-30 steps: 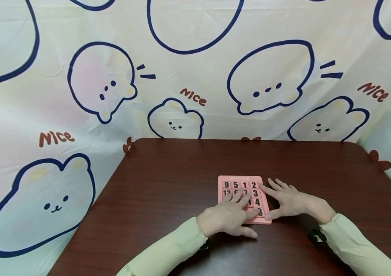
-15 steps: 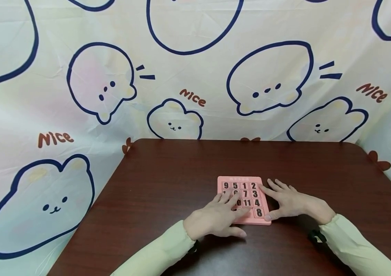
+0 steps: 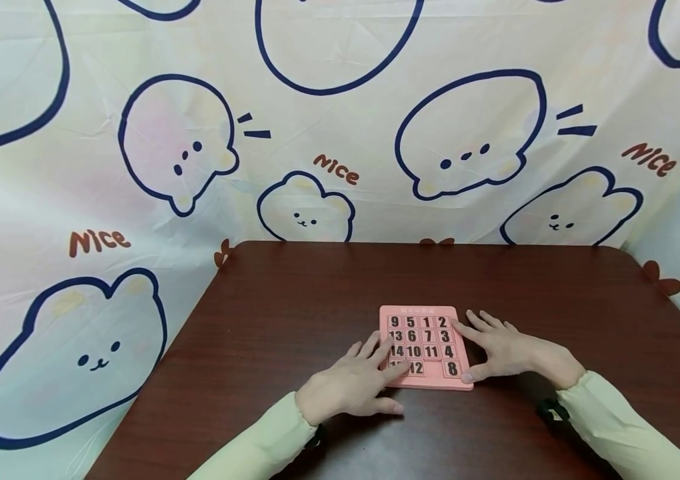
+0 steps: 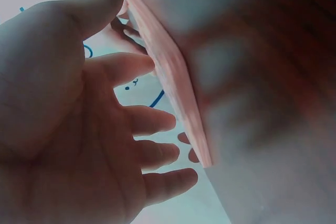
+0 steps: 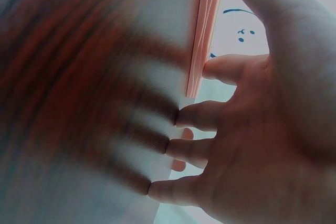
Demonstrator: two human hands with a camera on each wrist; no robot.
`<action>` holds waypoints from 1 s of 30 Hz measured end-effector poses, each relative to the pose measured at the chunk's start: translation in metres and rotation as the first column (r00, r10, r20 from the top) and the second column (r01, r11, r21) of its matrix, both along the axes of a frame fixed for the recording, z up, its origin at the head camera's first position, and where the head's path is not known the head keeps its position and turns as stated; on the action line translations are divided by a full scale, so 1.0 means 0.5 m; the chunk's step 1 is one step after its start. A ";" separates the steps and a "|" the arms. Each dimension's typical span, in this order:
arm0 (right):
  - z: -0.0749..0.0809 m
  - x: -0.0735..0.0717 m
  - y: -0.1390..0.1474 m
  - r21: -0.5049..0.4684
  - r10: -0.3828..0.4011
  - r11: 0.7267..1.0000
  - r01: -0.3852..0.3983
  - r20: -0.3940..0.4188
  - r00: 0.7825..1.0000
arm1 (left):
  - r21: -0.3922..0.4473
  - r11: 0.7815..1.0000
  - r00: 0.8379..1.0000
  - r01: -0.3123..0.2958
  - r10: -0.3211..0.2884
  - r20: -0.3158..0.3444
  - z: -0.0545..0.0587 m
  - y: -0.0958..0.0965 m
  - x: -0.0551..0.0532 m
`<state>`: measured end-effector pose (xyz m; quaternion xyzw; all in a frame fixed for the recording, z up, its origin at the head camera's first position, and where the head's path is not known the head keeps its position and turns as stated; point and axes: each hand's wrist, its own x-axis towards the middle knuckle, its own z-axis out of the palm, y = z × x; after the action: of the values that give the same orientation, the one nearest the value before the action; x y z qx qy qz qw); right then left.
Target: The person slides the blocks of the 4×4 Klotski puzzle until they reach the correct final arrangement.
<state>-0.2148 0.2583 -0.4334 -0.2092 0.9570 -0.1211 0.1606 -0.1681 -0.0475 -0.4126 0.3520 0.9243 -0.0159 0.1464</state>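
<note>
A pink number slide puzzle lies flat on the table. Its bottom row has a gap between the 12 tile and the 8 tile. My left hand reaches over the lower left of the puzzle with fingers spread. Its index finger partly covers the bottom-left tile; contact there is unclear. On the other side, my right hand steadies the frame's right edge, index fingertip near the upper part and thumb at the lower corner. Each wrist view shows the puzzle's thin side beyond outstretched fingers.
The dark brown table surrounds the puzzle. A pale curtain printed with bear outlines hangs behind and beside it. Black bands show beneath both light green sleeves.
My left hand has moved left across the puzzle, uncovering the middle tiles, the 12 tile and the gap. The right hand has stayed at the right edge.
</note>
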 end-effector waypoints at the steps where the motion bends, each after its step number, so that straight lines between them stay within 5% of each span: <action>1: 0.000 0.000 -0.001 0.001 -0.001 1.000 0.001 0.004 1.000 | -0.006 1.000 1.000 0.001 -0.001 -0.002 -0.002 -0.001 0.000; 30: 0.006 0.002 0.005 -0.012 0.032 0.999 -0.032 -0.012 0.999 | -0.061 0.995 0.993 0.085 -0.089 -0.076 -0.013 0.072 0.000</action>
<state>-0.2140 0.2607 -0.4305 -0.2261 0.9537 -0.1230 0.1556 -0.1681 -0.0117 -0.4190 0.3867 0.9124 -0.0627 0.1191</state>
